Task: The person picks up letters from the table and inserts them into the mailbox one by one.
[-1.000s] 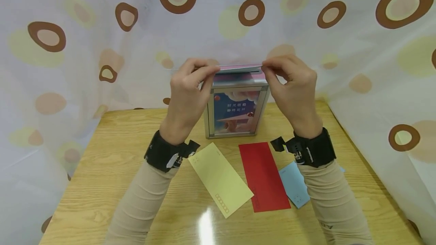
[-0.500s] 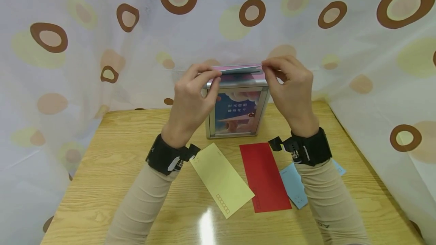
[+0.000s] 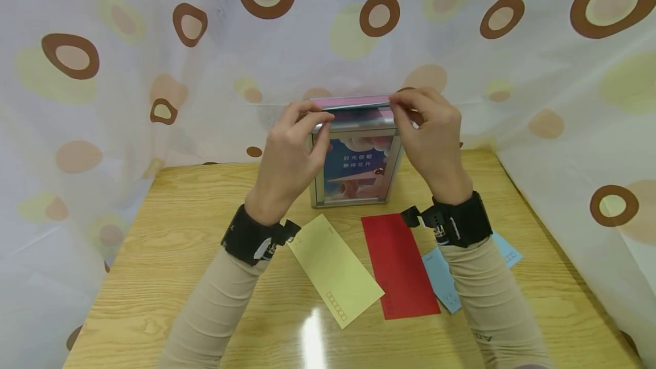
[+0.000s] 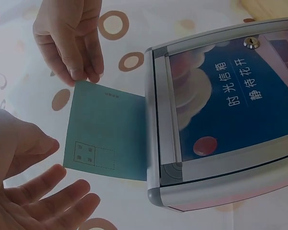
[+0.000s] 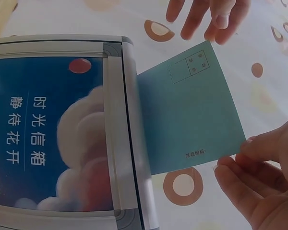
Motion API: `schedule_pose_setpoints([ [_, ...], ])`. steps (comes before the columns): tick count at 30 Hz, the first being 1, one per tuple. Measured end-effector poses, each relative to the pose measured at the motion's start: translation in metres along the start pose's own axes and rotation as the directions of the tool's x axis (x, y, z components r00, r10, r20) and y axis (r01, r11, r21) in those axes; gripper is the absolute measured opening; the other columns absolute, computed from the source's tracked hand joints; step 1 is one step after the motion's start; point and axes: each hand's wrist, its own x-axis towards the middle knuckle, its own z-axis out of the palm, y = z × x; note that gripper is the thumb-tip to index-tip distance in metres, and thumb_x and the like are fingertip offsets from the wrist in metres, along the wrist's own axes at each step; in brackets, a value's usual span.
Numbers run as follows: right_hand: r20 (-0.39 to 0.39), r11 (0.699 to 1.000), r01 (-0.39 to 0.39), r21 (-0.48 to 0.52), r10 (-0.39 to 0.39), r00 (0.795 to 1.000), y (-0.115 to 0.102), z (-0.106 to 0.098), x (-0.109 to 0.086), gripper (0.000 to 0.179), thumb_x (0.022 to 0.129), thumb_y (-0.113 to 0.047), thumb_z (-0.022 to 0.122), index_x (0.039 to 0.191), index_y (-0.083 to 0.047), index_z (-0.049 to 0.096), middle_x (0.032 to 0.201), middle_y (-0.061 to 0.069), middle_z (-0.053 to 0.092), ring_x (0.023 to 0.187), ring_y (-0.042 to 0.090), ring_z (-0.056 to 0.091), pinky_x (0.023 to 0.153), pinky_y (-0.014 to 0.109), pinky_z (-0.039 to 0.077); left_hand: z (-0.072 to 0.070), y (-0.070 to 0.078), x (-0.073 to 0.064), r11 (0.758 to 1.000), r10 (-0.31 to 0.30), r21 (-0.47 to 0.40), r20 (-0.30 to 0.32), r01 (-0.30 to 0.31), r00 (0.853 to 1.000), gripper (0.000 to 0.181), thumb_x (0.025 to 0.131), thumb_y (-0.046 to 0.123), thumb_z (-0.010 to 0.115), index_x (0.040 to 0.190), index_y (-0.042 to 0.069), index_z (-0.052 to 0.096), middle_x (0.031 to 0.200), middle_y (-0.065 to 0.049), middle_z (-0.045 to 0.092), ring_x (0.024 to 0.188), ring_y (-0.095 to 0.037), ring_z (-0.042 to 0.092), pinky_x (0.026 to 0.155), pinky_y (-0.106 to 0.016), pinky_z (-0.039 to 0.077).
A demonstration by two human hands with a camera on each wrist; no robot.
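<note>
A blue-green envelope stands partly inside the top slot of a metal-framed letter box with a picture front. In the head view only the envelope's thin upper edge shows. My right hand pinches its right upper corner between thumb and fingers, clearest in the right wrist view. My left hand is at the opposite corner, thumb and fingers spread apart, a fingertip right at the envelope's edge in the left wrist view. The envelope's lower part is hidden in the box.
On the wooden table before the box lie a yellow envelope, a red envelope and a light blue envelope, partly hidden under the right forearm. A patterned white curtain hangs behind and along both sides.
My left hand has shifted right and its thumb has come away from the envelope. My right hand has moved slightly left, still pinching the corner; the envelope's edge has tilted forward.
</note>
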Motion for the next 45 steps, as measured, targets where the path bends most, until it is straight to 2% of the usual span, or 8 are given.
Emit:
schedule_pose_setpoints([
  [4, 0.008, 0.999, -0.027, 0.017, 0.027, 1.000, -0.007, 0.000, -0.001, 0.012, 0.088, 0.007, 0.065, 0.097, 0.006, 0.072, 0.094, 0.021, 0.067, 0.087, 0.027, 0.066, 0.081, 0.038, 0.058, 0.001, -0.002, -0.001, 1.000, 0.002, 0.022, 0.017, -0.003, 1.000, 0.018, 0.093, 0.004, 0.060, 0.108, -0.001, 0.069, 0.111, -0.018, 0.060, 0.086, -0.024, 0.054, 0.070, -0.034, 0.050],
  [9, 0.019, 0.999, -0.034, -0.005, 0.034, 0.999, 0.001, 0.003, -0.004, 0.014, 0.088, 0.005, 0.066, 0.100, 0.004, 0.073, 0.094, 0.020, 0.067, 0.087, 0.025, 0.066, 0.078, 0.040, 0.059, 0.004, -0.004, -0.002, 0.999, -0.002, 0.035, 0.029, 0.001, 1.000, 0.019, 0.093, 0.004, 0.060, 0.108, -0.001, 0.069, 0.111, -0.018, 0.060, 0.085, -0.023, 0.055, 0.070, -0.034, 0.051],
  [15, 0.035, 0.999, -0.042, 0.006, 0.042, 0.998, 0.013, 0.007, -0.008, 0.017, 0.090, 0.000, 0.066, 0.106, 0.002, 0.072, 0.100, 0.019, 0.067, 0.092, 0.024, 0.066, 0.079, 0.039, 0.059, 0.006, -0.006, -0.003, 0.999, -0.026, 0.044, 0.061, 0.023, 0.998, 0.020, 0.093, 0.005, 0.061, 0.110, -0.001, 0.068, 0.115, -0.018, 0.059, 0.091, -0.024, 0.057, 0.075, -0.033, 0.053],
  [23, 0.067, 0.998, -0.061, 0.013, 0.060, 0.996, 0.018, 0.009, -0.012, 0.020, 0.093, -0.005, 0.063, 0.111, -0.001, 0.070, 0.107, 0.016, 0.068, 0.100, 0.023, 0.063, 0.085, 0.036, 0.057, 0.008, -0.006, -0.004, 0.997, -0.050, 0.058, 0.116, 0.043, 0.992, 0.023, 0.094, 0.008, 0.061, 0.115, -0.001, 0.065, 0.118, -0.018, 0.058, 0.101, -0.026, 0.057, 0.086, -0.034, 0.052],
  [32, 0.080, 0.998, -0.043, -0.044, 0.047, 0.996, 0.025, 0.013, -0.015, 0.021, 0.093, -0.007, 0.063, 0.112, 0.001, 0.069, 0.109, 0.018, 0.067, 0.101, 0.027, 0.063, 0.082, 0.044, 0.058, 0.011, -0.004, -0.002, 0.994, -0.089, 0.080, 0.160, 0.077, 0.983, 0.027, 0.094, 0.012, 0.062, 0.118, 0.000, 0.064, 0.126, -0.020, 0.057, 0.113, -0.031, 0.055, 0.094, -0.039, 0.050],
  [37, 0.088, 0.998, -0.041, -0.056, 0.046, 0.995, 0.026, 0.015, -0.014, 0.022, 0.093, -0.007, 0.063, 0.112, 0.002, 0.068, 0.108, 0.019, 0.066, 0.101, 0.027, 0.063, 0.083, 0.042, 0.058, 0.013, -0.004, 0.001, 0.992, -0.100, 0.088, 0.158, 0.087, 0.982, 0.028, 0.094, 0.013, 0.062, 0.119, 0.000, 0.063, 0.130, -0.020, 0.055, 0.117, -0.033, 0.053, 0.098, -0.041, 0.049],
  [45, 0.070, 0.992, -0.039, -0.119, 0.047, 0.996, 0.025, 0.018, -0.006, 0.017, 0.091, -0.001, 0.064, 0.107, 0.002, 0.071, 0.101, 0.019, 0.066, 0.092, 0.029, 0.064, 0.081, 0.041, 0.058, 0.015, -0.007, 0.009, 0.991, -0.120, 0.073, 0.110, 0.112, 0.987, 0.026, 0.095, 0.005, 0.058, 0.119, -0.004, 0.062, 0.126, -0.018, 0.055, 0.113, -0.029, 0.054, 0.098, -0.036, 0.048],
])
